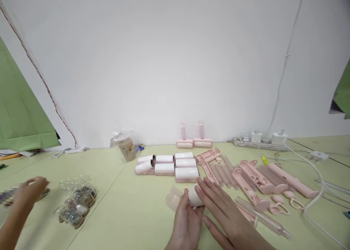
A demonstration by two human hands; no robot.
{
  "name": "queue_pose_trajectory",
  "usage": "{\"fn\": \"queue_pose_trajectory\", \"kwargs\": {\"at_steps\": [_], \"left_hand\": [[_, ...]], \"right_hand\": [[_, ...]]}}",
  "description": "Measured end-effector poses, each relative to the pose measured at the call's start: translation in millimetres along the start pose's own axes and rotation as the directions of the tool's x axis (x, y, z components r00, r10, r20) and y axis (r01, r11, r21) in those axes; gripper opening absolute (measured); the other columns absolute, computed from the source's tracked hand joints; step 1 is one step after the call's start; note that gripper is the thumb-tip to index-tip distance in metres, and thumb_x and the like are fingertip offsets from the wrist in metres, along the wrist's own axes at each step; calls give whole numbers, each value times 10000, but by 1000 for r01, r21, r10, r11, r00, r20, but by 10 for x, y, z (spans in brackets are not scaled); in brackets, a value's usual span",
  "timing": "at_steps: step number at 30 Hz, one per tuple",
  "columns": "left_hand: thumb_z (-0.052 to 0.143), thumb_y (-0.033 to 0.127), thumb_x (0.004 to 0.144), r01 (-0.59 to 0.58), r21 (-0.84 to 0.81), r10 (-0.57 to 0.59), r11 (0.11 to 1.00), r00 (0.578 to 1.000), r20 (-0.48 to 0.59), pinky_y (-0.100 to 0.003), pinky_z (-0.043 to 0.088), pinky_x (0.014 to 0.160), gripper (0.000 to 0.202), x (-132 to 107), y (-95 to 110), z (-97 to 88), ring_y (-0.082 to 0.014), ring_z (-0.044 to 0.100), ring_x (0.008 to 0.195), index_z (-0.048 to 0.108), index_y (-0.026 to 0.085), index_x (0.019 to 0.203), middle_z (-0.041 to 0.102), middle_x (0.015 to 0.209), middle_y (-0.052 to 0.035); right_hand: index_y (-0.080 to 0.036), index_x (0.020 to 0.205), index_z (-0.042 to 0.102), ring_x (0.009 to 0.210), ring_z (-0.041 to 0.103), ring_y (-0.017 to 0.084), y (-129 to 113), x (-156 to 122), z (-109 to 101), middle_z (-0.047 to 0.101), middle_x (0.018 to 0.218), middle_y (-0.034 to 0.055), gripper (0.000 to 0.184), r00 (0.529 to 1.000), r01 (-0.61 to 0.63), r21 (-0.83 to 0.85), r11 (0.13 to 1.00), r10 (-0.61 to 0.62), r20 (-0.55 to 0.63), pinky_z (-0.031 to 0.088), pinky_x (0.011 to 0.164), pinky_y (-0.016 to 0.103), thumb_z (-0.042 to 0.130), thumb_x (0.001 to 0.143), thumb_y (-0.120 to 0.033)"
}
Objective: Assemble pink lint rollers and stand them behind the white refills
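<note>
My left hand point(187, 222) is closed around a white lint roll point(194, 199) just above the pale green table point(123, 213). A clear plastic cover point(172, 199) sticks out to the left of that roll. My right hand point(226, 215) lies beside it with its fingers stretched out flat, and the fingertips touch the roll's right side. Just behind my hands lie several more white rolls point(175, 165) in rows. To the right are several pink roller handles point(257, 180) and clear tubes point(262, 217).
Two assembled pink rollers point(194, 142) stand at the wall. A power strip point(257, 141) with chargers and white cables lies back right. A bagged cup point(125, 148) stands back centre. Another person's hand point(30, 191) is at the left, near small clear domes point(76, 206).
</note>
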State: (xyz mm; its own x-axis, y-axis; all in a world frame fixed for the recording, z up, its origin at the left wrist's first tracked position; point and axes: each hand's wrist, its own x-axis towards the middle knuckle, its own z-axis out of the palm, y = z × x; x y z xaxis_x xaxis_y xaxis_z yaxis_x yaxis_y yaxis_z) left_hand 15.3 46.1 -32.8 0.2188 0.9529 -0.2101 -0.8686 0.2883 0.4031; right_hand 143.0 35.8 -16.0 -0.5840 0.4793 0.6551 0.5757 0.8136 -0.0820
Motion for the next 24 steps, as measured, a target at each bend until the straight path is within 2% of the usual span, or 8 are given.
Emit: {"fn": "queue_pose_trajectory", "kwargs": {"at_steps": [4, 8, 10, 12, 15, 18, 21, 24], "left_hand": [[511, 349, 802, 135, 9, -135, 991, 989, 63, -228, 451, 856, 265, -44, 66, 0, -174, 598, 940, 638, 120, 838, 668, 901, -77], [554, 435, 749, 367, 33, -362, 930, 926, -103, -206, 501, 563, 361, 13, 223, 223, -140, 613, 571, 587, 76, 757, 625, 616, -70], [513, 449, 778, 347, -26, -347, 938, 929, -128, -160, 443, 419, 377, 75, 323, 325, -90, 542, 433, 556, 74, 784, 566, 534, -28], [439, 435, 829, 224, -96, -233, 970, 968, -96, -130, 403, 363, 351, 129, 417, 358, -58, 502, 394, 525, 95, 832, 549, 555, -6], [417, 397, 850, 58, -78, -66, 995, 993, -102, -142, 421, 350, 278, 165, 507, 276, -51, 496, 401, 486, 129, 884, 563, 660, -6], [460, 361, 833, -36, 10, 37, 999, 993, -116, -154, 421, 328, 221, 167, 518, 159, -51, 488, 404, 471, 151, 901, 558, 717, 0], [500, 359, 806, -106, 80, 114, 991, 988, -108, -153, 406, 316, 223, 162, 473, 120, -46, 477, 416, 478, 155, 894, 548, 760, 0], [560, 402, 756, -185, 166, 205, 969, 972, -115, -156, 401, 331, 292, 142, 398, 147, -46, 475, 433, 473, 184, 930, 544, 800, 0]], "right_hand": [[-231, 1392, 78, 1279, 237, 241, -64, 42, -39, 264, 1402, 26, 644, 988, 60, 27, 998, -63, 141, 203, 1049, 395, 409, 845, -151], [-274, 1389, 116, 1249, 320, 225, -105, 41, -56, 361, 1365, 11, 615, 967, 145, 170, 975, -176, 184, 210, 1040, 402, 408, 855, -188], [-254, 1355, 247, 1219, 375, 222, -48, 43, -103, 442, 1326, 46, 534, 991, 93, 183, 979, -110, 82, 280, 996, 385, 397, 848, -176], [-231, 1202, 449, 1097, 499, 233, 72, 58, -173, 575, 1179, 87, 365, 990, -122, 143, 982, 111, 84, 376, 887, 377, 369, 850, -175], [-237, 914, 591, 875, 581, 273, 315, 60, -211, 662, 902, 77, 172, 850, -450, -15, 893, 434, 298, 397, 761, 405, 464, 799, -246], [-209, 728, 608, 789, 573, 339, 532, -18, -111, 657, 760, 92, 123, 708, -596, -112, 795, 587, 393, 385, 679, 421, 635, 629, -276], [-208, 592, 543, 599, 561, 289, 665, -95, -27, 614, 610, 68, 104, 631, -688, -92, 720, 656, 414, 372, 526, 353, 609, 626, -280], [-227, 690, 507, 568, 551, 216, 675, -55, -91, 603, 629, 19, 159, 609, -749, 46, 661, 660, 441, 390, 509, 311, 500, 748, -375]]}}
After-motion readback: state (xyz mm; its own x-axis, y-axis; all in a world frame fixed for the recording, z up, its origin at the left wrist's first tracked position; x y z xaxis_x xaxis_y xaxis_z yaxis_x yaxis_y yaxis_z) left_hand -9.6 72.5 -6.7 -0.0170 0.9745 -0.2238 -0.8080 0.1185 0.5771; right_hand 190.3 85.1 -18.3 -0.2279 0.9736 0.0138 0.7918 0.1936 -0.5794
